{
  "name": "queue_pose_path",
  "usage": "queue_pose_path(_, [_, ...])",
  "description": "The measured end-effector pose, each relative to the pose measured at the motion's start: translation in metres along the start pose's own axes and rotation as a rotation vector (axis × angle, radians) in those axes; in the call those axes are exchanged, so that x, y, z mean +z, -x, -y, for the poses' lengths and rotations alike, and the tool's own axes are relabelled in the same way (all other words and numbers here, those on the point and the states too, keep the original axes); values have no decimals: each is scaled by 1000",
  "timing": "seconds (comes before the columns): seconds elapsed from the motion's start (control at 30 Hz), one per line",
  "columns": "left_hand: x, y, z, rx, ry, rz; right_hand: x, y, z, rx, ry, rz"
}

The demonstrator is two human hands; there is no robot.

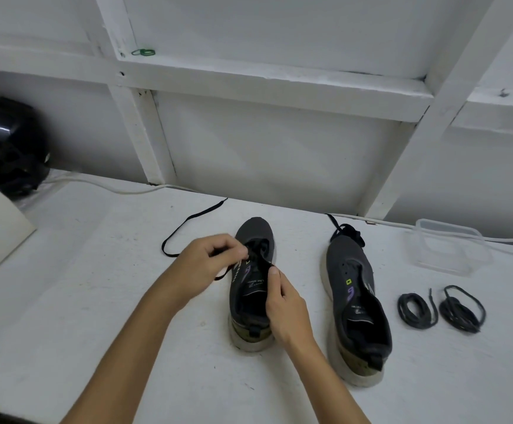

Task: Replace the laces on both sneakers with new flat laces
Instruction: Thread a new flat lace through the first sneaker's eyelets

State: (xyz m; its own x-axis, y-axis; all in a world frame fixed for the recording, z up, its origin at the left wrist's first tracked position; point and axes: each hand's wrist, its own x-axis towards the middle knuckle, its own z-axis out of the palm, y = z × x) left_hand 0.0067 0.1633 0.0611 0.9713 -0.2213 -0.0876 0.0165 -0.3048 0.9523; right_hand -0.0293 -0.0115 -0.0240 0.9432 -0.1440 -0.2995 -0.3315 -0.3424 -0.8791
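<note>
Left sneaker [250, 283] sat mid-counter, flat lace [187, 229] partly threaded; my left hand [206, 264] pinched it, right hand [282, 304] gripped the eyelet edge. Right sneaker [354, 301] looked unlaced, old laces [442, 309] coiled beside. Roughly quarter done.

Two dark grey sneakers stand upright, toes pointing far. Left sneaker [250, 289]: flat black lace [187, 228] partly threaded, trailing far-left. Right sneaker [356, 304]: eyelets bare, bundled flat lace [348, 235] at its toe. Two coiled round laces [442, 309] lie right.
</note>
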Motion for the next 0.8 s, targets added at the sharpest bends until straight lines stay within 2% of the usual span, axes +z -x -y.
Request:
queue_pose_path(0.1, [-6, 1, -12, 18, 469, 35, -1, 1, 1, 2, 27, -1])
queue_pose_path(0.17, [-7, 0, -17, -32, 655, 9, 0, 1, 0, 6, 29, -1])
queue_pose_path(0.27, [-4, -1, -20, -96, 525, -141, 0, 0, 1, 18, 30, -4])
queue_pose_path(0.33, [-5, -2, -21, -87, 411, -184, 1, 0, 2, 20, 28, -12])
queue_pose_path(0.4, [-5, -3, -22, -91, 401, -143, 1, 2, 2, 23, 34, -16])
queue_pose_path(0.5, [-5, -4, -24, -111, 535, -61, 1, 2, 3, 20, 54, -14])
queue_pose_path(0.63, [-7, -7, -22, -66, 519, -104, -1, 1, 6, 5, 51, -15])
queue_pose_path(0.7, [-10, -11, -21, -42, 508, -93, -4, 1, 12, -64, 108, -56])
queue_pose_path(0.8, [-12, -17, -24, -6, 502, -51, -8, -6, 28, -366, 294, -119])
